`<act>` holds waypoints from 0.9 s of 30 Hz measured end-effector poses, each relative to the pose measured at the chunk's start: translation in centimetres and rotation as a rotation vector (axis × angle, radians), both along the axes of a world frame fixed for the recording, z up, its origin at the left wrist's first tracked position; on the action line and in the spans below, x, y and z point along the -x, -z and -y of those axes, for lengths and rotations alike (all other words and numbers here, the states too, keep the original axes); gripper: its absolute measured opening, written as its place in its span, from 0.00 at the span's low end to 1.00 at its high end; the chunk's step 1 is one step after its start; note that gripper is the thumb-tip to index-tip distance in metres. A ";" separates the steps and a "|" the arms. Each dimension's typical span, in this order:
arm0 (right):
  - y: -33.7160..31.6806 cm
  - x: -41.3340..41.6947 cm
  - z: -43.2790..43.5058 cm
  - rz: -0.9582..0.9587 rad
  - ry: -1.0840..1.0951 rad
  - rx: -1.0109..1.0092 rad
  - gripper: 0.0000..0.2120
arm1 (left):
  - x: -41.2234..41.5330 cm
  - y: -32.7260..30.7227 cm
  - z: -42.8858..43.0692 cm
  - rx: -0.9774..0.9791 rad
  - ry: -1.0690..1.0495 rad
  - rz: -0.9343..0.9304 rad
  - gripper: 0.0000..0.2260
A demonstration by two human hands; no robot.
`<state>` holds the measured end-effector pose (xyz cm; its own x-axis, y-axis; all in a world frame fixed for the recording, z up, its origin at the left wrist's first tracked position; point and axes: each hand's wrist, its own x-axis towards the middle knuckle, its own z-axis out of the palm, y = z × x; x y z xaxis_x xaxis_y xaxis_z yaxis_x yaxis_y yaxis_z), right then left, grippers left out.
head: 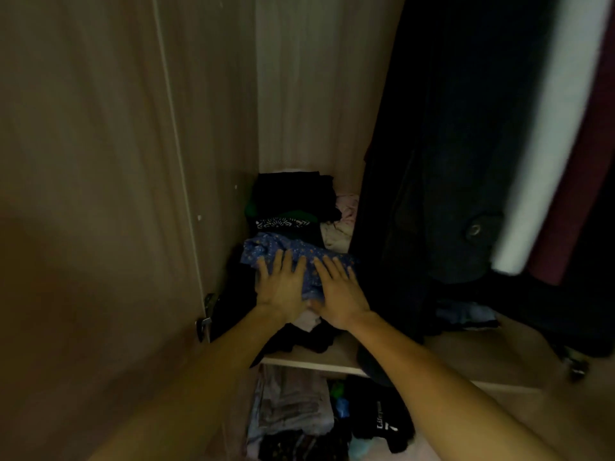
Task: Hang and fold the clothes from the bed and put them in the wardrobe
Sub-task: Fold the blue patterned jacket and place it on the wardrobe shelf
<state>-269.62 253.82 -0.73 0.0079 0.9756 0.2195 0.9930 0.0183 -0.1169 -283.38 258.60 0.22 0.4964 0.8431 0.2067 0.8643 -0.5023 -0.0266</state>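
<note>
Folded blue garment (309, 277), small pale and orange specks on it: on top of a pile at the left end of the wardrobe shelf (332, 359), close to the left side wall. Beneath it a pale piece (309, 319), then black clothes (309, 339) spilling toward the shelf's front edge.

Left hand (283, 289): palm down on the left half of the garment, fingers straight and slightly spread, nothing pinched. Right hand (339, 296): likewise flat on the right half, fingers pointing toward the back of the wardrobe. Thumbs close together at the near edge; touching or not, cannot tell.

Just behind: stack of dark folded clothes (293, 194), a green edge showing, a black-and-white patterned band (283, 223) at its front. Beside that stack, to the right: crumpled pale pink and cream clothes (342, 217).

Further right: hanging dark coat (432, 144), large button (474, 230), lower part down past the shelf front. Beyond it a white garment (549, 128), blurred, and a maroon garment (572, 201).

Far left: open wardrobe door (83, 161), metal hinge (204, 314) low on its edge.

Under the shelf: pale grey folded clothes (289, 404); black garment with white lettering (382, 424), lettering too blurred to read.
</note>
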 end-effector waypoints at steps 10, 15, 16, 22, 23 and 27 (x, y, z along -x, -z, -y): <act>-2.3 2.0 11.2 0.017 0.056 -0.082 0.30 | 1.8 0.7 10.9 -0.022 0.035 0.291 0.26; -3.6 2.9 15.5 -0.042 0.059 -0.119 0.25 | 4.2 -0.2 15.7 -0.015 -0.006 0.387 0.22; -3.9 3.3 16.2 -0.059 0.049 -0.137 0.25 | 4.8 -0.6 16.7 -0.024 -0.010 0.399 0.22; -3.8 5.4 20.6 -0.125 -0.058 -0.188 0.23 | 7.7 -2.0 23.7 -0.132 -0.013 0.363 0.23; -3.5 5.4 21.5 -0.146 -0.076 -0.194 0.23 | 7.9 -2.1 25.1 -0.142 -0.028 0.347 0.23; -2.9 5.4 25.8 -0.249 -0.147 -0.215 0.22 | 9.2 -1.5 30.7 -0.187 -0.115 0.275 0.26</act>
